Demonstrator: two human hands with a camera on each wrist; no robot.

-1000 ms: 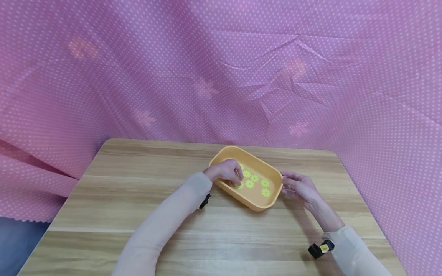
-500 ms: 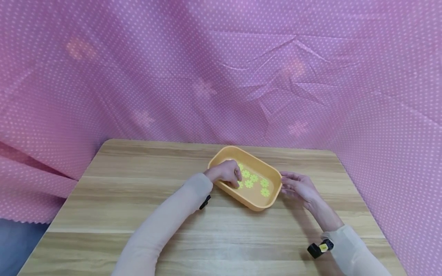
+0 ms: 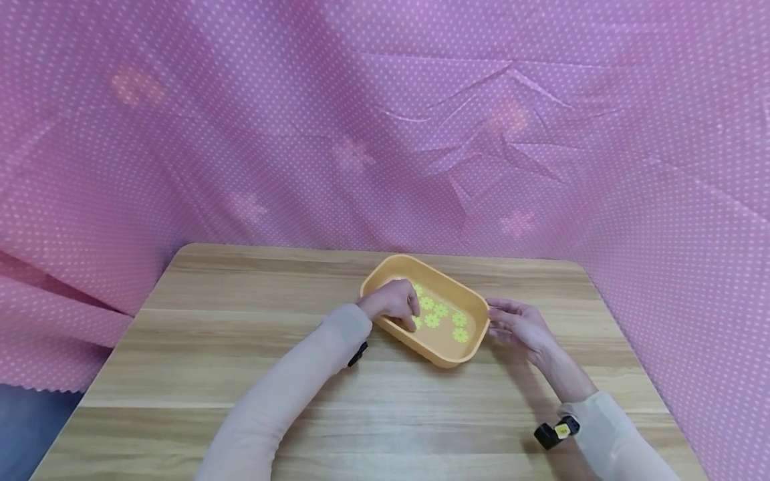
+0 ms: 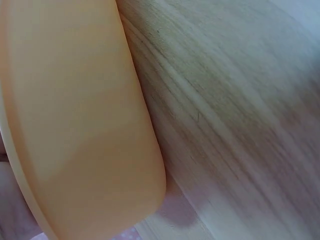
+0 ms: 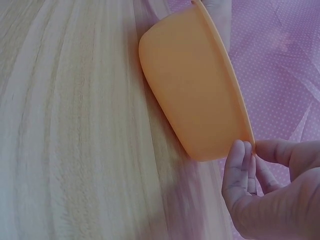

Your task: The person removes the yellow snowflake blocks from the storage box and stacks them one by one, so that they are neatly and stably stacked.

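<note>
- The left hand (image 3: 396, 300) was inside the tray (image 3: 448, 286), at its 9 to 10 o'clock side, with fingers bent down; whether they pinched anything could not be told.
- The right hand (image 3: 522, 329) held the tray by its rim at 3 o'clock. The right wrist view showed more than the head view: some fingertips lay on the outer wall, another digit against the rim.
- Only the head view gave the yellow-green flower shapes (image 3: 440, 310), spread over the tray's floor towards 4 o'clock from the left hand, the nearest just beside its fingertips.
- The left wrist view had mostly the tray's plain outer wall, with a sliver of hand beyond the rim at 8 o'clock.
- The orange tray sat upright, about 1 o'clock from the middle of the wooden table (image 3: 271, 374), its long sides running from 10 to 4.
- Pale sleeves (image 3: 289, 387) came in from 7 and 5 o'clock, a black device (image 3: 556, 431) at the right wrist.
- Pink dotted cloth (image 3: 361, 194) hung beyond the table from 9 through 12 to 3 o'clock.
</note>
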